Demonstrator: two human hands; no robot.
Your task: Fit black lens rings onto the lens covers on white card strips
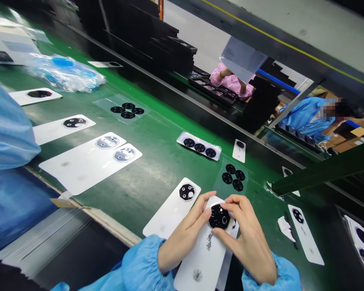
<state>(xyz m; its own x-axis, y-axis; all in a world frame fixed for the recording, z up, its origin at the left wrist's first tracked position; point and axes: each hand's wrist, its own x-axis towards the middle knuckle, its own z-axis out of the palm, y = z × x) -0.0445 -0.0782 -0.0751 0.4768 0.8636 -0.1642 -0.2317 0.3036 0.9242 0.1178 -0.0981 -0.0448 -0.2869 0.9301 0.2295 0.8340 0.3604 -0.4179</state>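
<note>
My left hand and my right hand both grip a white phone back cover near the belt's front edge. My fingertips pinch around the black round camera piece at the cover's top. Another white back cover with a black camera ring lies flat just left of my left hand. A clear film with three black discs sits right behind my hands.
More white covers lie on the green belt, plus a strip of black discs, a plastic bag and further covers at right. A blue sleeve is at left; other people work across the line.
</note>
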